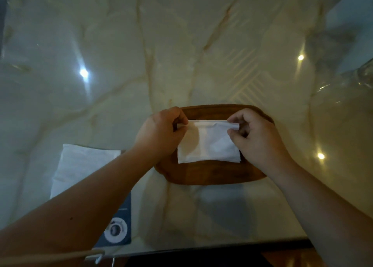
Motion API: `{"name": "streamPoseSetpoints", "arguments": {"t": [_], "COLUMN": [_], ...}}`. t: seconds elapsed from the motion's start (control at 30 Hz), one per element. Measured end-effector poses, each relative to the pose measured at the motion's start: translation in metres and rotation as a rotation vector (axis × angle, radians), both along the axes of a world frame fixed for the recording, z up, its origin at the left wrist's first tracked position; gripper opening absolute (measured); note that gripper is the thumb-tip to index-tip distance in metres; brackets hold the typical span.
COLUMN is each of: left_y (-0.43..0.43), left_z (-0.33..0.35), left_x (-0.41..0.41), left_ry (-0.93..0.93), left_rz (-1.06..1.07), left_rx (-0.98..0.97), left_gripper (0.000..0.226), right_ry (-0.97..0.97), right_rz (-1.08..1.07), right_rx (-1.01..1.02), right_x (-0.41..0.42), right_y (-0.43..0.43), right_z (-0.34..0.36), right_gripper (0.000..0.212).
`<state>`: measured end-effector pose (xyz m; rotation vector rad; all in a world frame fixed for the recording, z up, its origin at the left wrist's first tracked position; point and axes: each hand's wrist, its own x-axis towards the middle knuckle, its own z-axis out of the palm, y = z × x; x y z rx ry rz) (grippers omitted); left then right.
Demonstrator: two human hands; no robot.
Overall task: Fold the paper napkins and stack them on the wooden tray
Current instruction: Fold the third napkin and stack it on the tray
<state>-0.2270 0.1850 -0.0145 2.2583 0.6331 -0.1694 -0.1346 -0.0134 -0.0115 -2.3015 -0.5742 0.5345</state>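
Note:
A white folded paper napkin [207, 143] hangs over the oval wooden tray [212, 176] in the middle of the marble table. My left hand [159, 133] pinches its upper left corner and my right hand [258, 137] pinches its upper right corner. The napkin's lower edge lies on or just above the tray; I cannot tell whether it touches. A stack of unfolded white napkins [80, 165] lies to the left of the tray, partly hidden under my left forearm.
A blue packet with a round white label [119, 226] sits near the table's front edge, below the napkin stack. A clear glass object [363, 79] stands at the right edge. The table's front edge [201, 248] runs close to me.

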Motion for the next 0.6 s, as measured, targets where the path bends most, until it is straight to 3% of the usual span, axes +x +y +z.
{"name": "streamPoseSetpoints", "arguments": {"t": [0.23, 0.33, 0.6], "left_y": [-0.006, -0.004, 0.046], "left_z": [-0.005, -0.005, 0.013], "left_x": [-0.002, -0.007, -0.055], "left_ry": [-0.059, -0.093, -0.122], "left_rz": [-0.052, -0.079, -0.02], "left_rx": [0.115, 0.178, 0.259], "left_gripper": [0.008, 0.014, 0.017], "right_ry": [-0.201, -0.316, -0.317], "right_rz": [0.065, 0.084, 0.274], "right_rx": [-0.126, -0.228, -0.09], "right_x": [-0.002, -0.005, -0.037], "right_y": [-0.001, -0.003, 0.051], "right_z": [-0.004, -0.002, 0.015], "right_gripper": [0.019, 0.024, 0.018]}}
